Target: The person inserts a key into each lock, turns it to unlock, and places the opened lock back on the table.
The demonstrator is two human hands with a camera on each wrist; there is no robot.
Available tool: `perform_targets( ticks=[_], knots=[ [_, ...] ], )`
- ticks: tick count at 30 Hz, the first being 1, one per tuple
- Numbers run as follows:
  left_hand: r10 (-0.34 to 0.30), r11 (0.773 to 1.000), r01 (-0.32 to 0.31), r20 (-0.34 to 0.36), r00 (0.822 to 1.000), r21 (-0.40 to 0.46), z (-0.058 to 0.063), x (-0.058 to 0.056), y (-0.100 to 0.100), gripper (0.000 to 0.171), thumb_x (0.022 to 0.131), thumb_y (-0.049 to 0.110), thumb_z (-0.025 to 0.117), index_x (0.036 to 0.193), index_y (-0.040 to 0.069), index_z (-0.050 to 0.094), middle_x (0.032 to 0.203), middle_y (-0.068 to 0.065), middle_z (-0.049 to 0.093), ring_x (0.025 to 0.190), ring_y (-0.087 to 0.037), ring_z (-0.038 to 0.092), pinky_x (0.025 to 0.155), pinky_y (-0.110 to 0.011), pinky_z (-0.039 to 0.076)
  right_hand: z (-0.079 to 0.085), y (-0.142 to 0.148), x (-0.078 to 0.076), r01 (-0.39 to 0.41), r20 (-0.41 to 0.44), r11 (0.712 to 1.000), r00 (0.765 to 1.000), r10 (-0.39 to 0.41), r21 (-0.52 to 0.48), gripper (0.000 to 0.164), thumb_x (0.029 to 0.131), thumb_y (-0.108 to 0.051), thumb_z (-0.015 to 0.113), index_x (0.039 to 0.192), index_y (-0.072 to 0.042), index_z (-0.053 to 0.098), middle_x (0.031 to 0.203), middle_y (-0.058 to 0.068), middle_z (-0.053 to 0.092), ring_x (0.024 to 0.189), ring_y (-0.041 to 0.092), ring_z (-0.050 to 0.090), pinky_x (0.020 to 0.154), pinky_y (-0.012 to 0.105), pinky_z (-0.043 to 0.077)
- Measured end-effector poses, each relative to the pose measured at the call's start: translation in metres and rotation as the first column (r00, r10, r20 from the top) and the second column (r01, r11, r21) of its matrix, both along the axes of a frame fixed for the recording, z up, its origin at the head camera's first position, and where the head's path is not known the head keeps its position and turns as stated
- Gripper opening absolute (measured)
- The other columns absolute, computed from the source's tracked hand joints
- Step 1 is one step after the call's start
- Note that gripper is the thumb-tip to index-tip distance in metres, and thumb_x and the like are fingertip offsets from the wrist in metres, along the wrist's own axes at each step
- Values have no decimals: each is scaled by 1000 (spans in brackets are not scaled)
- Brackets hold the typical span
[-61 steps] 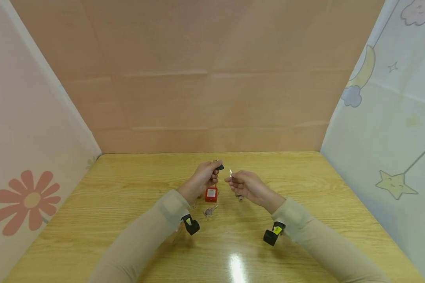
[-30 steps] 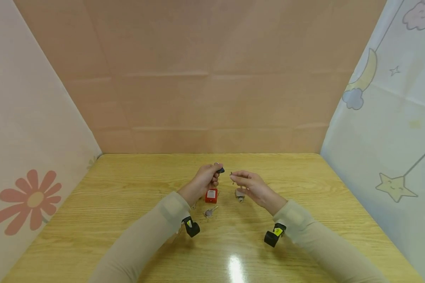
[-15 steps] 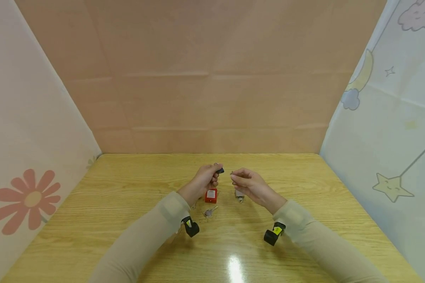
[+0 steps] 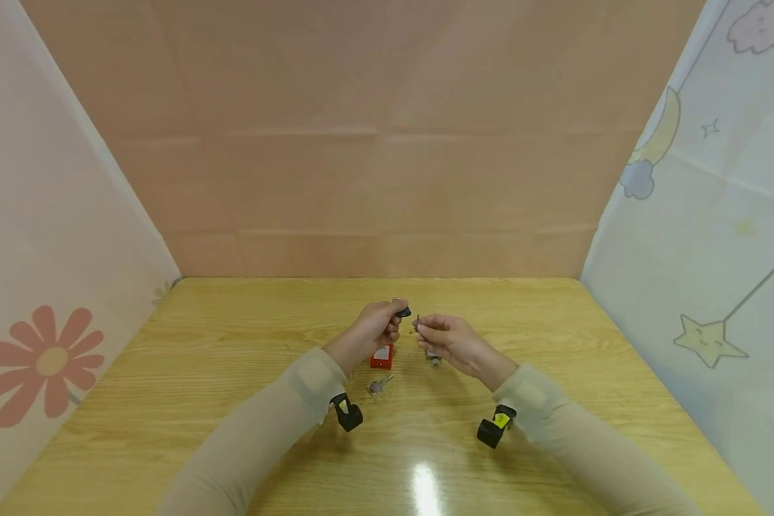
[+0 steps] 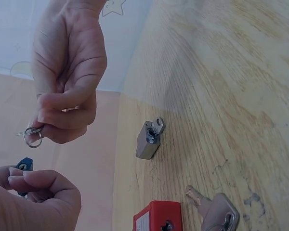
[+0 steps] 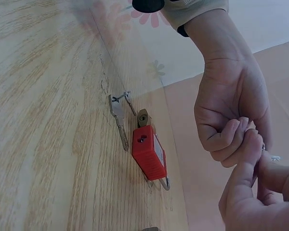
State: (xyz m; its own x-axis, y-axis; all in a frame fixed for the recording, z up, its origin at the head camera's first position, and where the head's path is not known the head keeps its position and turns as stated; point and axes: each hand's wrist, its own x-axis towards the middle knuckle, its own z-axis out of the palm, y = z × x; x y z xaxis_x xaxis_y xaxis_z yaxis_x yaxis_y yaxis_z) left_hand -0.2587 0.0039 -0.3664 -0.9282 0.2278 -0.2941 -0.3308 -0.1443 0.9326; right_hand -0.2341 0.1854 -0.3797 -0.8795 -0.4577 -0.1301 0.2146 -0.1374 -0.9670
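Biggest thing I've got on the head cam is the peach backdrop (image 4: 387,158), then the wood-grain table (image 4: 226,330) in front of it. Two beige sleeves (image 4: 264,423) reach in over it, each wrist wearing a little black camera (image 4: 493,428). The left hand (image 4: 374,328) is curled up, thumb and fingers pinching a dark blue padlock (image 5: 25,164) above the table, keyhole end poking out. The right hand (image 4: 451,340) is close by, fingertips pinched on a small silver key (image 6: 275,158), so neither hand is spread. Down on the wood I can see a red padlock (image 6: 149,151) with a white label, a brass-coloured lock (image 6: 143,118) right by it, and a grey padlock (image 5: 148,142) off to its right with its own key (image 5: 159,125) sticking out. A loose key (image 5: 220,211) lies near the red one. Smallest bit: the metal ring (image 5: 32,137) hanging at the right fingertips.
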Motion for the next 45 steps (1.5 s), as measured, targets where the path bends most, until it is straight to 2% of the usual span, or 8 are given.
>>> perform_targets(
  ticks=[4, 9, 13, 16, 18, 24, 35, 45],
  knots=[
    [-4, 1000, 5, -7, 1000, 5, 2, -1, -2, 18, 101, 24, 53, 95, 8, 48, 63, 4, 41, 49, -5, 33, 50, -19, 33, 2, -3, -2, -18, 3, 999, 1000, 18, 44, 16, 102, -6, 46, 116, 1, 50, 97, 0, 58, 80, 5, 60, 74, 17, 53],
    [-5, 1000, 5, 5, 1000, 14, 3, -4, -4, 17, 100, 24, 55, 94, 9, 49, 63, 4, 41, 49, -5, 33, 50, -19, 33, 3, -8, -5, -27, -15, 991, 999, 29, 130, 22, 103, -12, 47, 118, 4, 51, 93, 0, 58, 78, 7, 56, 68, 19, 51],
    [-18, 1000, 18, 14, 1000, 14, 4, -5, -6, 17, 100, 24, 55, 95, 8, 49, 64, 4, 41, 49, -5, 33, 49, -19, 34, 3, -11, -6, -9, -66, 976, 998, 24, 220, 25, 102, -21, 51, 112, 1, 54, 103, 1, 58, 94, 15, 56, 88, 34, 50],
    [-31, 999, 31, 12, 999, 8, 4, -6, -7, 17, 100, 24, 54, 95, 8, 49, 63, 4, 41, 50, -5, 33, 49, -19, 34, 2, -13, -8, 0, -92, 970, 995, 23, 244, 24, 102, -24, 50, 109, 0, 55, 106, 1, 60, 107, 22, 57, 101, 47, 42],
    [-35, 999, 35, 7, 999, 6, 4, -7, -7, 18, 101, 24, 53, 94, 8, 49, 63, 5, 41, 49, -5, 33, 49, -19, 33, 2, -14, -9, 7, -83, 972, 996, 13, 236, 21, 103, -23, 50, 107, -3, 55, 102, 0, 62, 104, 21, 59, 98, 45, 44],
    [-32, 999, 32, 6, 999, 7, 5, -10, -8, 18, 101, 24, 53, 92, 9, 49, 62, 5, 42, 49, -4, 33, 49, -18, 34, 4, -17, -11, 12, -40, 983, 999, -5, 181, 14, 102, -20, 52, 100, -7, 57, 91, -2, 61, 83, 10, 59, 75, 27, 48],
    [-50, 998, 50, 15, 999, 34, 4, -13, -10, 20, 100, 24, 54, 93, 6, 53, 61, 6, 42, 49, -4, 34, 48, -17, 34, 8, -25, -14, 3, 26, 996, 1000, -6, 90, 19, 101, -16, 51, 84, -12, 58, 81, -5, 61, 72, 8, 54, 70, 24, 43],
    [-54, 998, 54, 15, 998, 31, 4, -14, -10, 19, 100, 24, 55, 95, 5, 54, 61, 5, 42, 49, -4, 33, 49, -18, 35, 11, -26, -15, -16, 82, 999, 997, 13, 34, 15, 102, -14, 46, 93, -7, 55, 81, -5, 58, 75, 9, 51, 71, 24, 41]
  ],
)
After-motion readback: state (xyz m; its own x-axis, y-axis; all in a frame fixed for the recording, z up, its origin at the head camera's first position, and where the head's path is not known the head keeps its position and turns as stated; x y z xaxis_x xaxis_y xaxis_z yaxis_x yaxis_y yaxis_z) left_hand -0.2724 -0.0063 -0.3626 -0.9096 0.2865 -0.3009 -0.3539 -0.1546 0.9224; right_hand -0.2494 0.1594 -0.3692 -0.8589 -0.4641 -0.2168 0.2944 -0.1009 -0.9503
